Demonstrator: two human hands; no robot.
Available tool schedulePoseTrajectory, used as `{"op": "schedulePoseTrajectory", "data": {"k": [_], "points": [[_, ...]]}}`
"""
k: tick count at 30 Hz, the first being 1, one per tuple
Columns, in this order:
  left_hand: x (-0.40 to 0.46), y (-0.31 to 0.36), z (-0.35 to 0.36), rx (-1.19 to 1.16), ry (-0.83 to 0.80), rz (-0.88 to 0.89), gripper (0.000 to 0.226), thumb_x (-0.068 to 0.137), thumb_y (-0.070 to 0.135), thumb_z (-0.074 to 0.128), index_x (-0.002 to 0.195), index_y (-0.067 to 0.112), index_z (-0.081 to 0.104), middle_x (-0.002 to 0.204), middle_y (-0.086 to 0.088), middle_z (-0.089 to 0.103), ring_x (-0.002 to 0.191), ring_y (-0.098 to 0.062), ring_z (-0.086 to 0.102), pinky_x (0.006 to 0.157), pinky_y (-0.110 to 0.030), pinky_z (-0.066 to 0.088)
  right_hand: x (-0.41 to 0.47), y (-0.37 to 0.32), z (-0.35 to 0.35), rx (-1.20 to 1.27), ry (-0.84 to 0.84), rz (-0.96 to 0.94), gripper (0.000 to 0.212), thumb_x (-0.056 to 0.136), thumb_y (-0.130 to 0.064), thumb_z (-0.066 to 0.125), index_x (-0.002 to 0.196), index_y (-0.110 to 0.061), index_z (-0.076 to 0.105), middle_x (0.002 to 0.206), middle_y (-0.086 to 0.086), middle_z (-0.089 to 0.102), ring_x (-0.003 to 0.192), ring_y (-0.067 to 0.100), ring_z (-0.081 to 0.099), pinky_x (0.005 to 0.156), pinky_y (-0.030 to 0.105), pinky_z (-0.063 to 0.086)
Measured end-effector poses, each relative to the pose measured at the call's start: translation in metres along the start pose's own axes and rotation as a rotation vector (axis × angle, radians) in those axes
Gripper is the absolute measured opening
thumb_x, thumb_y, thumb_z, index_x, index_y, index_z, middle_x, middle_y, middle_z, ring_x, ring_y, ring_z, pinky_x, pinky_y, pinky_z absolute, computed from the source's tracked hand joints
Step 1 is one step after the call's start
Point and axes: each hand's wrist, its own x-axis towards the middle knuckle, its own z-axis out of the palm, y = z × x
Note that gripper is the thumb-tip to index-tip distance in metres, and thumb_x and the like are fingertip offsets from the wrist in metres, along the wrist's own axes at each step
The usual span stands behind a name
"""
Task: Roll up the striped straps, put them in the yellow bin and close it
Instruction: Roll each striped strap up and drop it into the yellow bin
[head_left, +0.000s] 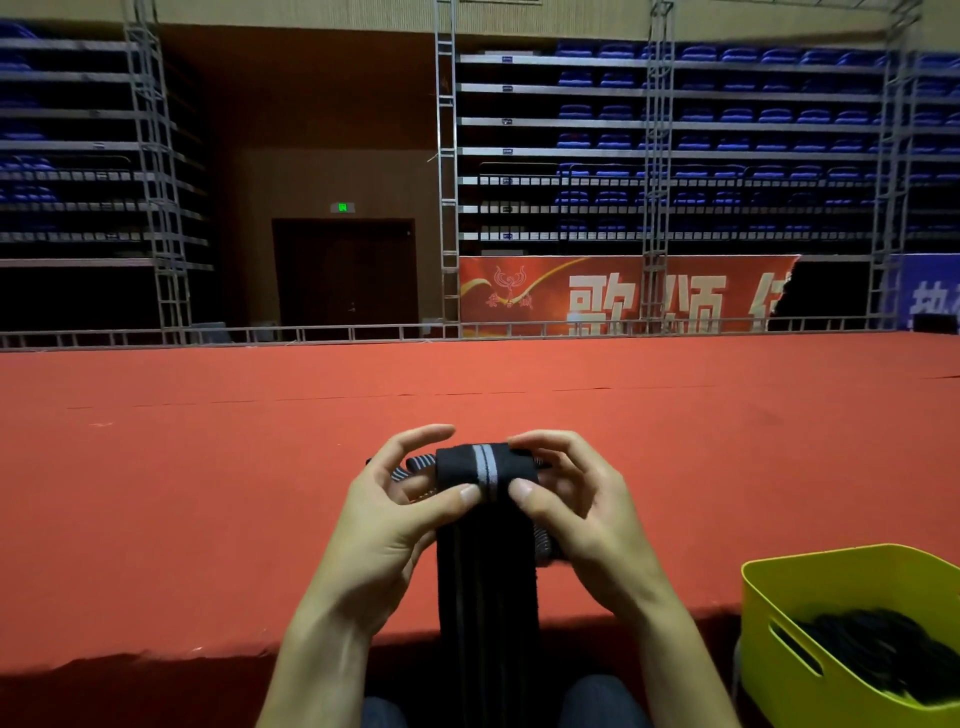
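Item: black elastic strap with grey stripes (485, 467), at centre frame, being rolled. Left hand (395, 514) and right hand (576, 512) are pinching the roll, keeping it tight. Open yellow plastic bin (769, 587) is waiting at four o'clock.

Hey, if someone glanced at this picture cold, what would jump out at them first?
Most likely the two hands at centre, the left hand and right hand pinching a black striped strap partly rolled at its top, the rest hanging down. Next, the yellow bin at lower right, open with dark things inside, and the red carpet behind.
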Motion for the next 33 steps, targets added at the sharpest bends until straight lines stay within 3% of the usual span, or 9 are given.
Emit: {"op": "schedulePoseTrajectory", "data": {"k": [3,9,11,14,18,22,26,30,33], "points": [[-0.001,-0.004,-0.002,0.044,-0.047,0.041,0.069,0.075,-0.007,0.085,0.136,0.019,0.066,0.117,-0.028,0.077,0.110,-0.035,0.076,0.097,-0.040,0.064,-0.001,0.002,0.000,-0.040,-0.034,0.077,0.047,0.090,-0.034,0.081,0.135,-0.036,0.066,0.117,0.004,0.080,0.108,0.023,0.078,0.087,0.038,0.061],[0.000,-0.006,-0.010,0.158,-0.082,0.106,0.063,0.080,0.001,0.085,0.135,0.026,0.068,0.122,-0.022,0.077,0.119,-0.034,0.073,0.103,-0.044,0.058,-0.005,-0.003,0.001,-0.066,-0.072,0.054,0.047,0.096,-0.030,0.078,0.138,-0.037,0.060,0.115,0.005,0.080,0.100,0.020,0.077,0.074,0.026,0.054],[0.000,-0.007,-0.010,0.235,-0.077,0.099,0.060,0.085,-0.001,0.085,0.136,0.025,0.066,0.123,-0.016,0.078,0.120,-0.032,0.074,0.103,-0.042,0.059,-0.004,-0.001,0.001,-0.082,-0.053,0.027,0.049,0.096,-0.024,0.079,0.140,-0.034,0.058,0.116,0.005,0.079,0.103,0.021,0.077,0.077,0.030,0.056],[-0.002,-0.007,-0.008,0.324,-0.080,0.068,0.054,0.092,-0.006,0.078,0.137,0.020,0.063,0.120,-0.011,0.080,0.120,-0.030,0.074,0.104,-0.042,0.060,-0.005,0.001,-0.001,-0.113,-0.029,-0.013,0.052,0.096,-0.011,0.081,0.139,-0.030,0.057,0.117,0.005,0.078,0.109,0.025,0.076,0.091,0.047,0.060],[-0.005,-0.003,-0.002,0.317,-0.086,0.068,0.045,0.095,0.007,0.077,0.136,0.021,0.065,0.121,-0.009,0.080,0.120,-0.026,0.075,0.106,-0.046,0.057,-0.006,-0.001,0.000,-0.109,-0.011,-0.029,0.049,0.095,-0.005,0.080,0.133,-0.027,0.059,0.113,0.003,0.076,0.101,0.026,0.076,0.079,0.043,0.060],[-0.005,0.001,0.005,0.282,-0.058,0.095,0.034,0.096,0.025,0.075,0.130,0.020,0.070,0.115,-0.012,0.081,0.114,-0.030,0.077,0.100,-0.049,0.060,-0.004,0.000,0.001,-0.106,0.011,-0.064,0.046,0.089,0.006,0.081,0.118,-0.026,0.065,0.104,0.001,0.074,0.090,0.015,0.071,0.076,0.032,0.056],[-0.002,-0.002,0.009,0.287,-0.032,0.139,0.030,0.095,0.020,0.077,0.123,0.015,0.072,0.106,-0.014,0.081,0.107,-0.033,0.079,0.092,-0.042,0.064,-0.005,0.002,0.003,-0.091,0.013,-0.093,0.040,0.087,0.006,0.083,0.106,-0.024,0.066,0.104,-0.002,0.072,0.090,0.012,0.067,0.076,0.032,0.054],[-0.002,-0.001,0.012,0.294,-0.059,0.176,0.029,0.096,0.015,0.075,0.124,0.013,0.068,0.104,-0.013,0.082,0.100,-0.022,0.079,0.083,-0.029,0.061,-0.005,0.005,0.005,-0.075,0.035,-0.102,0.046,0.089,0.007,0.081,0.119,-0.025,0.066,0.111,0.001,0.075,0.097,0.018,0.071,0.084,0.041,0.058],[-0.003,0.000,0.014,0.295,-0.072,0.215,0.028,0.098,0.013,0.072,0.125,0.011,0.064,0.106,-0.014,0.081,0.101,-0.022,0.079,0.083,-0.029,0.061,-0.005,0.004,0.006,-0.144,0.030,-0.111,0.070,0.091,0.012,0.074,0.139,-0.037,0.063,0.123,0.000,0.075,0.109,0.024,0.074,0.092,0.041,0.062]]}}
